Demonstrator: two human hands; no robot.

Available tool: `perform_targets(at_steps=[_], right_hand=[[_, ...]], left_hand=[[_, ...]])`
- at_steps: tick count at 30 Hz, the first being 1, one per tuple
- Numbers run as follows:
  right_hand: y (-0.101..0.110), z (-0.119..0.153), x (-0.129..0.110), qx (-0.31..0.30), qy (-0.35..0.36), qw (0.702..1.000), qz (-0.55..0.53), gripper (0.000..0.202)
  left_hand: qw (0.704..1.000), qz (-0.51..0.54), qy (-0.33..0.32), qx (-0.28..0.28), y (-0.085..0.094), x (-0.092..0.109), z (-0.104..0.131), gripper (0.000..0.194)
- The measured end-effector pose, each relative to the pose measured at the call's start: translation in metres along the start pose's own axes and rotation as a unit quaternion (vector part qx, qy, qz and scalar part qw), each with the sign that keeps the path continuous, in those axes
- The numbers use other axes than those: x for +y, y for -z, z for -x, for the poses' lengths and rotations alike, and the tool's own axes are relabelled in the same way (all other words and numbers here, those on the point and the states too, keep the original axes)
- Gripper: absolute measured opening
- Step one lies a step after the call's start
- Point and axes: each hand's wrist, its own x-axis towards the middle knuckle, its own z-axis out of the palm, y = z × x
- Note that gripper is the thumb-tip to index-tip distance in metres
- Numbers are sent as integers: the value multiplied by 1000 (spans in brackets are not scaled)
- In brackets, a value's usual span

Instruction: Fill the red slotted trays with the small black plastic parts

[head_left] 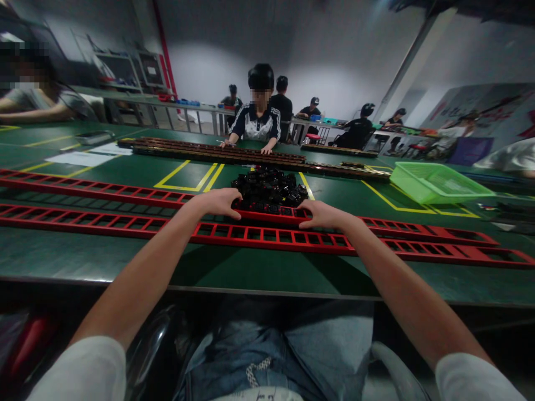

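Observation:
Two long red slotted rails lie side by side across the green table. Several square black socket-like pieces [273, 209] fill the slots of the far rail [267, 217] between my hands. My left hand [220, 203] grips that rail at the left end of this row, thumb at the near edge and fingers curled over the far side. At the row's right end, my right hand [321, 215] grips it in the same way. Just beyond is a heap of loose black pieces [270, 185]. The near rail [271, 238] lies closer to me, its visible slots unfilled.
A green plastic basket [434, 186] stands at the right. Across the table a person [257, 120] has both hands at a stack of long brownish strips [217, 150]. White papers [79, 159] lie at the left. The table's near edge [267, 292] runs before my lap.

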Motion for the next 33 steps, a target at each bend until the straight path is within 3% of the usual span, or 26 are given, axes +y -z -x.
perform_targets(at_steps=[8, 19, 23, 33], right_hand=[[-1, -25, -25, -9, 33, 999, 1, 51], [-14, -24, -2, -19, 5, 1000, -6, 49], [-18, -19, 5, -5, -3, 1000, -6, 48], [-19, -16, -5, 26, 43, 999, 11, 45]], left_hand=[[994, 41, 87, -52, 14, -45, 24, 58], [987, 68, 122, -81, 2, -76, 33, 49], [986, 40, 135, -92, 2, -70, 29, 53], [992, 47, 82, -78, 5, -17, 13, 58]])
